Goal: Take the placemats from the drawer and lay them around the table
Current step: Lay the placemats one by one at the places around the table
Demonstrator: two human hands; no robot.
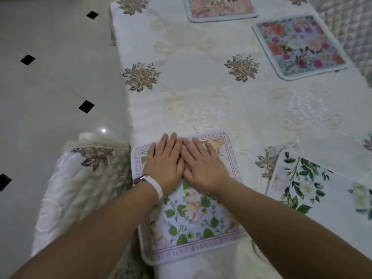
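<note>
Below, both hands lie flat, palms down and fingers extended, on the near placemat [191,218], gripping nothing. Left hand [165,162] carries a white wristband [156,188]; right hand [203,166] lies beside it, fingers overlapping those of the left. This mat, with leaf print and a lettered border, sits at the table's [201,93] near left corner. A second mat [322,192] lies to its right, a third [300,45] at the far right, a fourth [219,8] at the far edge. Tiled floor [50,87] shows left.
</note>
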